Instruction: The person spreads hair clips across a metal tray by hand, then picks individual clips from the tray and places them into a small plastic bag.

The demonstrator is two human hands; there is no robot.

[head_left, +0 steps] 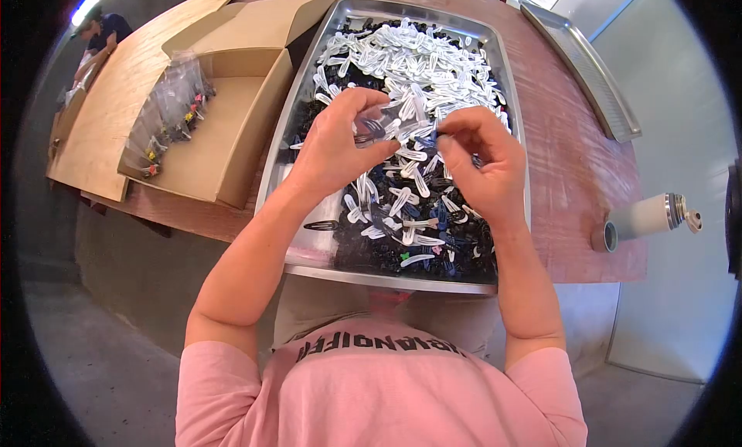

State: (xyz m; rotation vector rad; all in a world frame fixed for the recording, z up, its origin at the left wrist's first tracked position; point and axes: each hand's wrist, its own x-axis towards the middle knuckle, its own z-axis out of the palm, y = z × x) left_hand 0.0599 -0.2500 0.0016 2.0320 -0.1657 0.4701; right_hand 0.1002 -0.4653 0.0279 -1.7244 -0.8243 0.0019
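My left hand (338, 142) is closed on a small clear plastic bag (371, 121), with dark clips showing through or behind it. To its right, my right hand (487, 163) has thumb and forefinger pinched together. Something dark blue shows at those fingertips, but I cannot tell whether it is held. Both hands are above a metal tray (386, 283) of snap hair clips. White hair clips (433, 61) are heaped toward the far end, over many small black pieces (359, 254). A single black hair clip (321, 225) lies near the tray's left side.
Left of the tray, an open cardboard box (255, 130) holds a row of filled clear bags (174, 103). A second metal tray (583, 72) lies at the right. A light flask (649, 217) and its cup (604, 236) are near the table's right edge. Another person (104, 33) is at the far left.
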